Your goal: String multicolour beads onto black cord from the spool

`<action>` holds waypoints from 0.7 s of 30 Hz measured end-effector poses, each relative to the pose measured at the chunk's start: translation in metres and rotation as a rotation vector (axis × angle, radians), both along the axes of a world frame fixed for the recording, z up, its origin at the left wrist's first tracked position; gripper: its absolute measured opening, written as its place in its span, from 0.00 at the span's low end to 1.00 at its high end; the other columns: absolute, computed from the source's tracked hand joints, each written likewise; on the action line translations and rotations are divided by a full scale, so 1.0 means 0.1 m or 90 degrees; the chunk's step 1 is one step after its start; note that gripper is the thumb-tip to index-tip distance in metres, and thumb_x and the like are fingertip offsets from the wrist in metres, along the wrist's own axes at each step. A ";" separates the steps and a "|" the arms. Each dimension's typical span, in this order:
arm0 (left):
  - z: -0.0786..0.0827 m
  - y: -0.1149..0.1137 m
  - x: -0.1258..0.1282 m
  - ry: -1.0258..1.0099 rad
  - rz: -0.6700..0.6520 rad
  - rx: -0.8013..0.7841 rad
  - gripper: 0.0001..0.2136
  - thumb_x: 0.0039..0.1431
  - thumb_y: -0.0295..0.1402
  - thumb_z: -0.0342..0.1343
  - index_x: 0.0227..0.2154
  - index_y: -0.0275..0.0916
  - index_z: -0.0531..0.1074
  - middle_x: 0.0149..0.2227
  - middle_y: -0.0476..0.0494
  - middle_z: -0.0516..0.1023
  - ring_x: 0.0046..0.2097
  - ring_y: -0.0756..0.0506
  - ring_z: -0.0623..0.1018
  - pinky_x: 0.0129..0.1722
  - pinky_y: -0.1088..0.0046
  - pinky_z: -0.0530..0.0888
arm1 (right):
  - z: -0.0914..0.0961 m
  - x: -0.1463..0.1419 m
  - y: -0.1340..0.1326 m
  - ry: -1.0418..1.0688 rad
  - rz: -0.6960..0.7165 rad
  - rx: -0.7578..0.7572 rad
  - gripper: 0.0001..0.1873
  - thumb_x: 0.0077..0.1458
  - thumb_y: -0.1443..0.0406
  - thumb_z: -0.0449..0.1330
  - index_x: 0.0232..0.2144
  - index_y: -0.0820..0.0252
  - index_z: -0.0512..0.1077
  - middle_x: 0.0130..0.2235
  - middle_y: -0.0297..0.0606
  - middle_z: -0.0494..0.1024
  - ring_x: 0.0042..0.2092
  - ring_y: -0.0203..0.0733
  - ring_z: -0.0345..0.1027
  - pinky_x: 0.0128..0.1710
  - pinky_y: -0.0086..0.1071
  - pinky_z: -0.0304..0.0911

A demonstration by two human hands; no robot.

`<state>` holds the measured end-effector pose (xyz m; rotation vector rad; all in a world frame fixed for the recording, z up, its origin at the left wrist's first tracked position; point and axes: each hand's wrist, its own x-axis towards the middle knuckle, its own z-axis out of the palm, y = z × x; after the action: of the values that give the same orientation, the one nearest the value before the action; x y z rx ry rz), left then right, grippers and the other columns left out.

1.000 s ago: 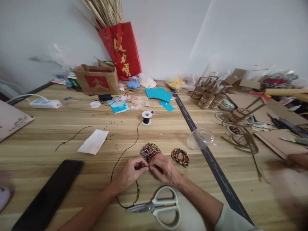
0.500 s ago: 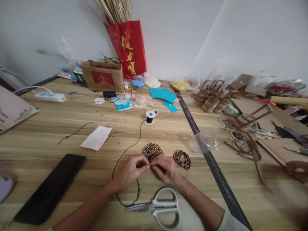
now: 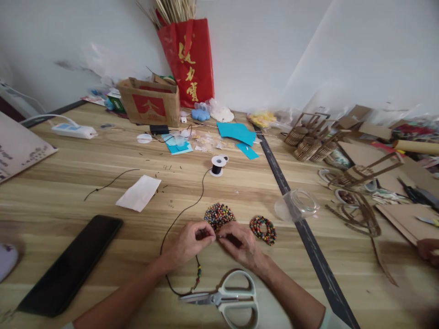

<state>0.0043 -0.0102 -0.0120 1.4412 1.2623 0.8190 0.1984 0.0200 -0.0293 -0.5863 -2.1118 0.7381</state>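
Cord (black, off the spool) loops past left hand, which seems to pinch its end; right hand curled, contents cannot be told. Slackened pinch could shed strung beads; scissors could snag cord. Bead heap crowds the fingertips on the desk

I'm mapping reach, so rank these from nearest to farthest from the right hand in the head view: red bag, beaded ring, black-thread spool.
1. Beaded ring: just right of the right hand.
2. Black-thread spool: ahead, mid-table.
3. Red bag: far back, by the wall.
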 end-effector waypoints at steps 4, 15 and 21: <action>0.02 0.00 -0.01 0.007 -0.001 -0.003 0.06 0.49 0.33 0.55 0.25 0.35 0.72 0.25 0.48 0.73 0.28 0.49 0.70 0.30 0.75 0.66 | -0.01 0.00 -0.01 -0.004 -0.006 -0.021 0.03 0.62 0.67 0.58 0.36 0.60 0.72 0.32 0.39 0.78 0.34 0.38 0.72 0.35 0.29 0.68; -0.02 0.00 0.00 0.014 0.000 0.008 0.06 0.50 0.32 0.55 0.25 0.35 0.73 0.25 0.47 0.74 0.28 0.49 0.70 0.29 0.75 0.66 | 0.03 0.01 0.01 -0.015 0.033 -0.047 0.05 0.62 0.66 0.58 0.36 0.60 0.73 0.33 0.41 0.78 0.36 0.39 0.72 0.36 0.30 0.68; 0.00 -0.01 0.00 0.015 -0.002 0.007 0.06 0.49 0.32 0.55 0.25 0.35 0.73 0.26 0.47 0.75 0.29 0.48 0.71 0.30 0.75 0.67 | 0.03 0.01 0.01 -0.021 0.033 -0.043 0.05 0.63 0.66 0.58 0.36 0.61 0.73 0.33 0.41 0.78 0.35 0.39 0.72 0.36 0.30 0.68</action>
<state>0.0040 -0.0108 -0.0116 1.4655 1.2752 0.8104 0.1990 0.0212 -0.0267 -0.5844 -2.1462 0.8369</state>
